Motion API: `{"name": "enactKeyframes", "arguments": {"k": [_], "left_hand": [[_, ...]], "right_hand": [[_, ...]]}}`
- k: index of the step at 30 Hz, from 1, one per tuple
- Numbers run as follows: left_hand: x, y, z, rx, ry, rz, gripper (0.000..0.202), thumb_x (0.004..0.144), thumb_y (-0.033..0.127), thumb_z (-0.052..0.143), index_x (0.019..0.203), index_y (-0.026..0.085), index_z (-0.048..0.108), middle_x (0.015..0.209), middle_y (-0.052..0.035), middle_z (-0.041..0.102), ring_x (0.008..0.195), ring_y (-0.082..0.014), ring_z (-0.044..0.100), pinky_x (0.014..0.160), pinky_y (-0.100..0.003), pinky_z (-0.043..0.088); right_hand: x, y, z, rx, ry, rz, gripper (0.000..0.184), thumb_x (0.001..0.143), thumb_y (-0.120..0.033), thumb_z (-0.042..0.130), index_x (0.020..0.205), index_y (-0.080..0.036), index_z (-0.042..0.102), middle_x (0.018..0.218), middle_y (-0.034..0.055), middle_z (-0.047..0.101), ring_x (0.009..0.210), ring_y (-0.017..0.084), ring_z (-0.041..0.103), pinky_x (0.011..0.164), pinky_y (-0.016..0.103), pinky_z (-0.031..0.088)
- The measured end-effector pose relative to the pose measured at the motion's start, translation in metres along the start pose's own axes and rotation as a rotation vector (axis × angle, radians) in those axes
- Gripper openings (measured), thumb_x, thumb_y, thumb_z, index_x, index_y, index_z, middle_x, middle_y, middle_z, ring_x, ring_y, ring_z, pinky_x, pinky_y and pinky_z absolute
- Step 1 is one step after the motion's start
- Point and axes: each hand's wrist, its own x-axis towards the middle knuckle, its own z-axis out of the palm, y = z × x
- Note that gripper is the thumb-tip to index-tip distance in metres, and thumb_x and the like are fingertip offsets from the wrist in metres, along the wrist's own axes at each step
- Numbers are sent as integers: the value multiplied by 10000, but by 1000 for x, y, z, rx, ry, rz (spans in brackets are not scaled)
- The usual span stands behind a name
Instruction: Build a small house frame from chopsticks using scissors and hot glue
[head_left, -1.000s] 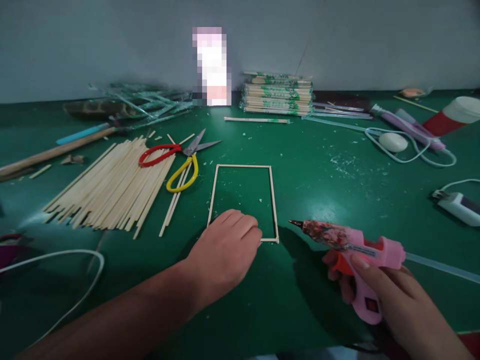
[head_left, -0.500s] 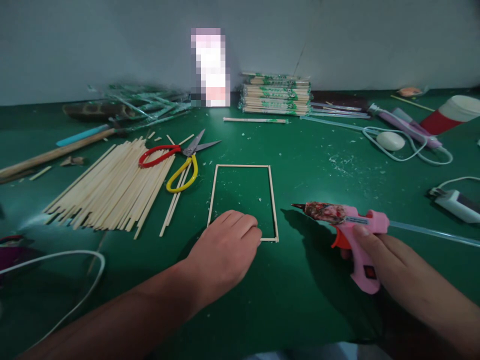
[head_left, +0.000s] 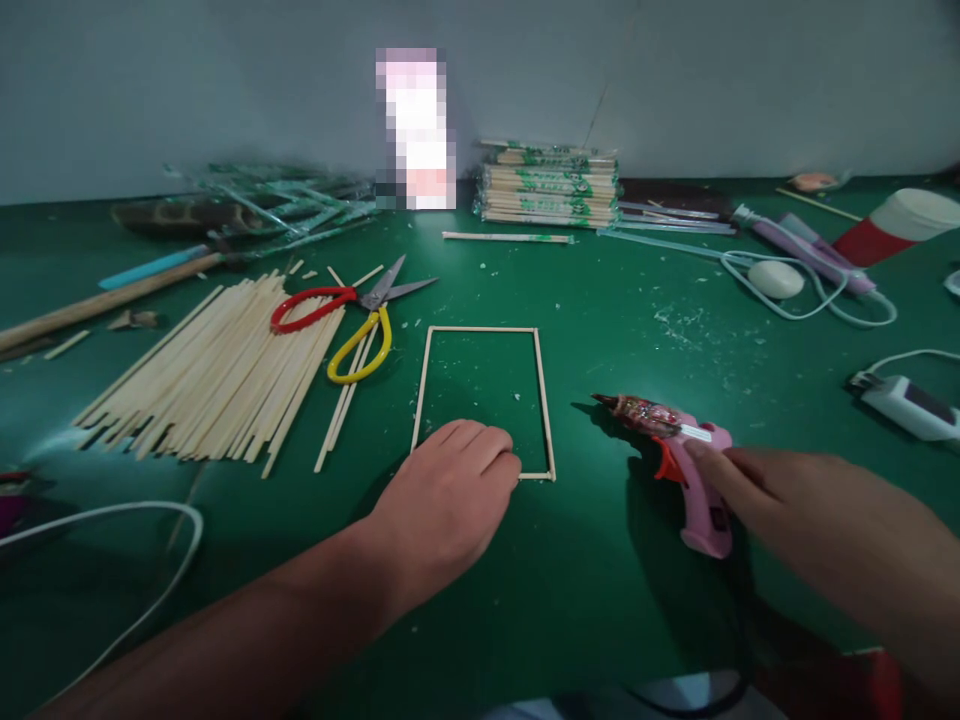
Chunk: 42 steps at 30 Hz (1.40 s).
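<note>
Glue gun (head_left: 679, 450) right of stick frame (head_left: 543, 400), long axis nozzle-left toward it; right hand (head_left: 825, 520) touching, grip unclear; left hand (head_left: 442, 500) grip together atop frame; scissors (head_left: 360, 310) left.

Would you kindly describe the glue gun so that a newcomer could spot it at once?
On the green table, look just right of the rectangular stick frame, beside the right hand. The glue gun is the only pink, pistol-shaped tool, with an orange trigger.
</note>
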Motion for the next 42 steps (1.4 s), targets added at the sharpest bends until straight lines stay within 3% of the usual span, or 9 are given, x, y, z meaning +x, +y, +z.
{"name": "enactKeyframes", "arguments": {"k": [3, 6, 9, 16, 23, 27, 42], "left_hand": [[0, 0, 0, -4, 12, 9, 223, 898, 115, 403, 943, 142, 621, 974, -65, 595, 904, -199, 508, 809, -371, 434], [0, 0, -1, -12, 33, 1, 225, 911, 142, 401, 938, 146, 624, 965, -63, 596, 905, -199, 512, 813, -374, 433], [1, 0, -2, -22, 57, -3, 236, 925, 175, 392, 923, 146, 626, 945, -66, 596, 892, -201, 515, 807, -378, 433], [1, 0, 0, -14, 34, -3, 203, 881, 107, 424, 916, 151, 620, 947, -60, 586, 881, -201, 506, 800, -366, 424], [1, 0, 0, 6, 22, 2, 192, 874, 105, 433, 901, 159, 615, 962, -53, 582, 872, -198, 497, 792, -362, 421], [0, 0, -1, 18, 20, 6, 194, 876, 102, 430, 914, 161, 610, 983, -55, 583, 889, -200, 494, 801, -363, 419], [1, -1, 0, 38, 11, 15, 171, 876, 107, 431, 888, 165, 592, 976, -57, 572, 867, -202, 489, 781, -359, 416]], "right_hand": [[-3, -13, -10, -3, 54, 3, 521, 840, -639, 348, 669, -273, 678, 530, 26, 636, 392, 181, 542, 348, 270, 342], [-6, -37, -8, 243, 93, -297, 272, 866, -419, 453, 801, -281, 679, 716, 6, 709, 597, 177, 652, 517, 273, 466], [-9, -56, 8, 234, 28, -470, 238, 864, -274, 448, 913, -271, 681, 865, 9, 726, 723, 198, 679, 623, 311, 515], [-25, -58, 35, 281, -6, -509, 306, 912, -268, 408, 1109, -242, 641, 882, 34, 722, 698, 181, 681, 644, 324, 564], [-26, -64, 33, 325, 47, -526, 318, 911, -225, 411, 1108, -255, 659, 782, 25, 720, 636, 155, 672, 599, 266, 555], [-25, -66, 32, 361, 10, -515, 320, 907, -222, 418, 1113, -264, 659, 763, 12, 710, 628, 144, 666, 566, 243, 539], [-24, -67, 29, 375, 5, -520, 331, 903, -224, 408, 1105, -281, 665, 749, 9, 709, 628, 151, 666, 548, 248, 531]]}}
